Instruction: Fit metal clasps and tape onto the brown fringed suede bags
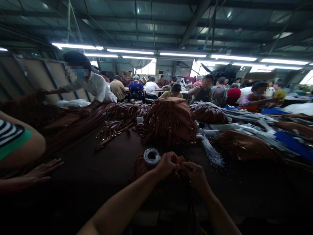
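Note:
My left hand (167, 164) is closed in a pinch just right of a roll of clear tape (147, 158). Fingertips of my right hand (197, 174) are also pinched, close against the left ones. Between them a small brown leather piece (181, 160) shows, apparently part of the brown bag (139, 167) lying under my hands. The roll rests on that bag. Small metal fittings glint below my fingers, but the dim light hides their detail.
A pile of fringed brown bags (170, 117) stands ahead. Straps with metal clasps (110, 132) lie left of it; clear plastic strips (211, 153) and another brown bag (244, 145) lie right. A co-worker's hand (40, 173) rests on the dark table (80, 173); another person (90, 85) leans over it.

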A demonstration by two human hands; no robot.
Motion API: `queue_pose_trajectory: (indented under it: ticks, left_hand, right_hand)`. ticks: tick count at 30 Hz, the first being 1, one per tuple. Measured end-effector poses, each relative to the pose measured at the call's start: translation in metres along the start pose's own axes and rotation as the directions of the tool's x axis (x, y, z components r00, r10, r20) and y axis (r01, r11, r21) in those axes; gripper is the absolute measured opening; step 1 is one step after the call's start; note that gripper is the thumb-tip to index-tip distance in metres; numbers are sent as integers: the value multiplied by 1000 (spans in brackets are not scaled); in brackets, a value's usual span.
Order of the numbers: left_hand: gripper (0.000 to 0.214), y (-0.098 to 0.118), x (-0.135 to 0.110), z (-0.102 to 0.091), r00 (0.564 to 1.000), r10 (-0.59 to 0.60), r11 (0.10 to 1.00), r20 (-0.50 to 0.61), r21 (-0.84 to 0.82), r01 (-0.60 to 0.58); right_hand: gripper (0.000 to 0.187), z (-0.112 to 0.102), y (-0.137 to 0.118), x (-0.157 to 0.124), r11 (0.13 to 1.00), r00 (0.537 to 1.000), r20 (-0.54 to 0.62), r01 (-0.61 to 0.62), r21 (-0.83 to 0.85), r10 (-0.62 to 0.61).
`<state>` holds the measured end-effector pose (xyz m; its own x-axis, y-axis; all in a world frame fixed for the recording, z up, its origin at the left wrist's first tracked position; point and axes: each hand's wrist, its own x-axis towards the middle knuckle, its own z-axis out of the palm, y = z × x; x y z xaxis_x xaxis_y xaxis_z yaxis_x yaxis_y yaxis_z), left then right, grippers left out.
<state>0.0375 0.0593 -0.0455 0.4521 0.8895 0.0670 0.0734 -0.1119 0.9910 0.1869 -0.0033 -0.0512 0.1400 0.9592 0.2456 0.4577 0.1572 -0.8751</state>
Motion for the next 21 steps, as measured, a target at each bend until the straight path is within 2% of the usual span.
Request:
queue_pose_trajectory:
  ticks: [2,4,6,7,8,10,12,13,14,16,18,21]
  left_hand:
    - [21,-2,0,2,1000,-11,1000,29,4,11]
    - [21,0,-1,-3,997,-5,997,80,74,-1]
    - [27,6,-5,-22,995,32,979,98,195,-51]
    - [32,10,-7,-37,995,70,957,72,276,-87]
    - [38,14,-11,-54,993,114,921,39,370,-120]
    - [43,18,-20,-91,984,180,792,2,593,-146]
    - [34,19,-31,-118,986,151,619,78,770,-155]
    - [26,19,-37,-125,984,130,548,120,819,-172]
    - [19,19,-44,-127,980,128,497,154,845,-198]
    - [19,23,-57,-117,962,188,453,198,851,-264]
    - [24,33,-69,-96,934,266,442,240,830,-340]
    - [22,57,-78,-66,890,325,424,320,792,-439]
  right_hand:
    - [24,0,3,-1,998,999,26,41,-42,-40]
    - [23,0,4,-2,994,997,53,63,-85,-58]
    - [24,-1,2,-5,991,997,59,62,-120,-55]
    - [24,-1,1,-7,988,997,54,62,-140,-55]
    - [25,-1,-1,-8,984,997,50,71,-162,-64]
    - [25,1,-7,-12,970,993,66,111,-216,-99]
    - [31,7,-15,-17,938,985,106,161,-308,-134]
    - [36,11,-20,-19,911,981,124,185,-369,-149]
    - [42,15,-26,-22,877,977,139,208,-432,-163]
    - [55,25,-37,-25,802,965,169,260,-538,-199]
    - [63,32,-47,-28,735,945,218,326,-594,-243]
    - [59,33,-50,-28,666,904,293,428,-610,-312]
